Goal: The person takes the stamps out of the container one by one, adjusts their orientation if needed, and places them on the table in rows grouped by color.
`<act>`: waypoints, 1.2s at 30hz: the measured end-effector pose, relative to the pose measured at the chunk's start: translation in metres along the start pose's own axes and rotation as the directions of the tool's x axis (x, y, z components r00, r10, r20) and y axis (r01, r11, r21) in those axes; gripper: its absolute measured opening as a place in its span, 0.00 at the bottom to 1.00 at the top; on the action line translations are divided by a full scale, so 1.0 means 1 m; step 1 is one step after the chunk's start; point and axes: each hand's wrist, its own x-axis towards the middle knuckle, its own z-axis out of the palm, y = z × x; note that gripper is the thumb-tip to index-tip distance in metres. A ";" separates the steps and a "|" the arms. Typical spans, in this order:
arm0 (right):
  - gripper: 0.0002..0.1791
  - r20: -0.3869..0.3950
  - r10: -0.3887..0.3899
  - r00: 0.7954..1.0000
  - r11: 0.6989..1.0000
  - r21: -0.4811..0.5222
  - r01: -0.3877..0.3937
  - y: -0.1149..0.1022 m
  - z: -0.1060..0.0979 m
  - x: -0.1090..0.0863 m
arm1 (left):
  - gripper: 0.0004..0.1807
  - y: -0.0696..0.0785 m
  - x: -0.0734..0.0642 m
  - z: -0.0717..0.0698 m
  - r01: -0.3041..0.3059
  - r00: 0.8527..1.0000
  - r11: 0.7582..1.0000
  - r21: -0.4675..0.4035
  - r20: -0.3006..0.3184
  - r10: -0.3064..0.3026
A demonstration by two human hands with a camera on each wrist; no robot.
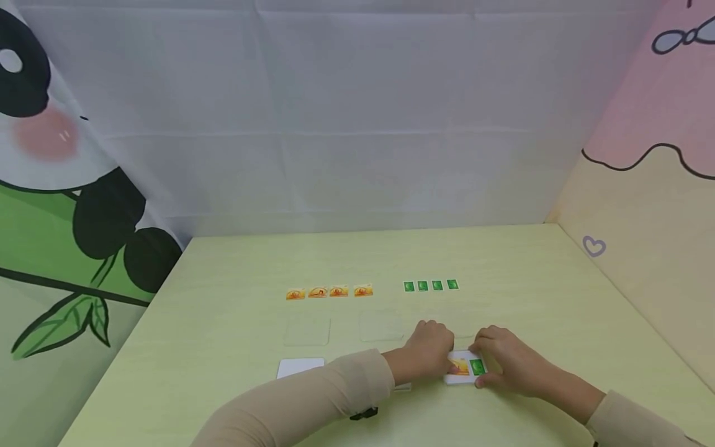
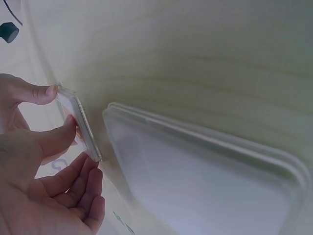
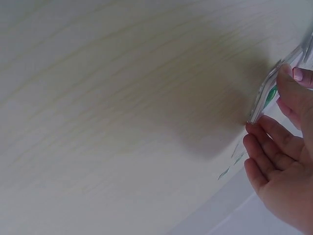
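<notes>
A flat white box with clear plastic edges (image 1: 461, 380) lies between my hands at the front right of the table. On its top face are an orange sticker (image 1: 460, 367) at the left and a green sticker (image 1: 477, 367) at the right. My left hand (image 1: 427, 349) holds the left side, its thumb over the orange sticker. At the opposite side my right hand (image 1: 512, 361) pinches the edge near the green sticker, thumb in front and fingers behind. In the left wrist view the thin clear edge of the box (image 2: 87, 128) shows between thumb and fingers.
Several orange stickers (image 1: 339, 291) form a row at the back, with several green stickers (image 1: 437, 285) to their right. Clear lids (image 1: 307, 331) lie nearer. Another white box (image 1: 300, 365) stands left of my forearm; one more (image 1: 403, 387) is mostly hidden under the left wrist.
</notes>
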 end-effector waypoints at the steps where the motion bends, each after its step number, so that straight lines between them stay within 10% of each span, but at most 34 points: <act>1: 0.23 0.000 -0.003 1.000 1.000 0.000 0.003 0.000 0.000 0.000 | 0.13 0.000 0.000 0.000 0.000 1.000 1.000 -0.011 0.000 0.000; 13: 0.24 -0.005 -0.018 1.000 1.000 -0.002 0.018 0.000 -0.001 0.001 | 0.13 -0.009 0.004 0.000 0.033 0.999 0.968 -0.251 0.016 -0.030; 36: 0.24 0.039 0.013 0.999 1.000 0.007 -0.013 0.002 -0.001 0.003 | 0.08 -0.010 0.005 0.000 0.041 0.999 0.948 -0.315 -0.003 -0.044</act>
